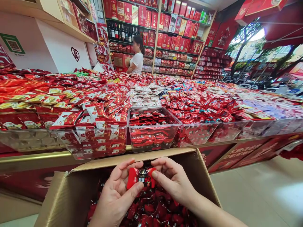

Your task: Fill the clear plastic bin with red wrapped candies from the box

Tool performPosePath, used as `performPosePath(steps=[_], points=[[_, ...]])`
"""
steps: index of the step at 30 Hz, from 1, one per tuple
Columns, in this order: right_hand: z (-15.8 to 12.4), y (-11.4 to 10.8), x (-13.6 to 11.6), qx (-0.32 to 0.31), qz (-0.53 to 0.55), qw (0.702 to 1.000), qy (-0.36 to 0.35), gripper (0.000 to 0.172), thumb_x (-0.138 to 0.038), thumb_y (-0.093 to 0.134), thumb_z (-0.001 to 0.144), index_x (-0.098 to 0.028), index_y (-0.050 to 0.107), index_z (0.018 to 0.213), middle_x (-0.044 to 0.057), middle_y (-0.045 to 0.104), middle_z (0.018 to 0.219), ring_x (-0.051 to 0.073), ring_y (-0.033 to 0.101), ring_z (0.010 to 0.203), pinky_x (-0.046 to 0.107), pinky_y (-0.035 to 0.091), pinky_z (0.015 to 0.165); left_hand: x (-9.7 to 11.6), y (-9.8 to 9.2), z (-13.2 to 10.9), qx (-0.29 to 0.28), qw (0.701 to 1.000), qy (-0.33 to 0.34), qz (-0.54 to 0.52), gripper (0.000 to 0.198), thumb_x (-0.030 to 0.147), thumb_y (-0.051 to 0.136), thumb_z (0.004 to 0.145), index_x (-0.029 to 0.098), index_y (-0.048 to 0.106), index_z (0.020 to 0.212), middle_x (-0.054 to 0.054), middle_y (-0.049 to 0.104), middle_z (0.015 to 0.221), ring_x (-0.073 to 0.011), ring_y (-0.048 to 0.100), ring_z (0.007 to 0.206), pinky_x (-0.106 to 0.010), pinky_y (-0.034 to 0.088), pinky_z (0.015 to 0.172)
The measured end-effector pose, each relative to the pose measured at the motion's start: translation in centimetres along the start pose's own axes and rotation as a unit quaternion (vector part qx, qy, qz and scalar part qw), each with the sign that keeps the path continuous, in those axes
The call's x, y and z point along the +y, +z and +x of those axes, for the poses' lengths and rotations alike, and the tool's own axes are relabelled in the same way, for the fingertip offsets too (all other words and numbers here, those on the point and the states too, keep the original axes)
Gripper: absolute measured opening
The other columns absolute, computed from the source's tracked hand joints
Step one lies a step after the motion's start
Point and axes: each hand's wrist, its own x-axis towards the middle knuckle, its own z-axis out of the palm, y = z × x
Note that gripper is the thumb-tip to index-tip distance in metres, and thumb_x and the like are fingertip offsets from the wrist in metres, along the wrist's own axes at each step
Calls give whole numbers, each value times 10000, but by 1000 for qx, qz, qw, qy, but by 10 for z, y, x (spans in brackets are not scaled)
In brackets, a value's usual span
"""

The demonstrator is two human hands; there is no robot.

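Note:
Between both hands is a small red and black wrapped candy [141, 179], its printed side facing up. My left hand [118, 189] grips its left end, thumb on the front edge. At the right end, my right hand [171, 178] pinches the wrapper between thumb and fingers. Below them an open cardboard box [56, 198] holds a heap of similar red wrapped candies [151, 208]. Just beyond the box stands a clear plastic bin [153, 126], partly filled with red packets in layers.
More clear bins [94, 142] heaped with red packets line the counter on both sides. Behind the display, a person in a white top [137, 60] stands near shelves [153, 41] of red boxes and bottles. Pale floor tiles [255, 189] show at right.

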Motion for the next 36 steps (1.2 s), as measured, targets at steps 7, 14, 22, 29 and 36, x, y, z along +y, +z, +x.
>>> performPosePath(steps=[7, 14, 22, 29, 36], points=[[1, 4, 2, -58, 58, 995, 54, 280, -334, 621, 684, -147, 550, 881, 11, 563, 724, 91, 511, 646, 223, 427, 589, -2, -2, 2, 13, 1000, 0, -11, 573, 167, 687, 642, 253, 392, 1125, -7, 676, 889, -170, 623, 857, -229, 503, 750], [0, 3, 4, -95, 21, 993, 68, 269, -334, 635, 668, -139, 561, 839, -13, 533, 683, 63, 431, 568, 196, 359, 524, -6, 4, -5, 32, 999, 0, 42, 523, 201, 699, 619, 245, 473, 1088, 16, 689, 820, -142, 635, 747, -191, 515, 690], [8, -7, -21, -120, -61, 991, 18, 147, -240, 605, 692, -140, 525, 764, -45, 465, 581, 46, 381, 498, 177, 318, 453, -4, 2, -5, 39, 995, 68, 63, 380, 243, 644, 679, 241, 512, 1035, -17, 641, 948, -159, 608, 837, -205, 496, 736], [74, -47, -89, -10, -138, 972, -188, 166, -225, 549, 733, -179, 508, 887, -9, 570, 763, 84, 527, 674, 219, 418, 577, 9, -12, 4, 35, 971, 120, 206, 225, 268, 567, 749, 236, 537, 970, -13, 642, 907, -138, 614, 747, -202, 480, 717], [149, -64, -88, -141, -301, 938, -99, 107, -217, 564, 692, -136, 505, 652, -44, 461, 557, 43, 387, 492, 189, 309, 452, 82, -11, 52, -2, 791, 356, 497, 178, 230, 524, 765, 225, 604, 924, -11, 623, 950, -164, 555, 905, -265, 413, 835]])
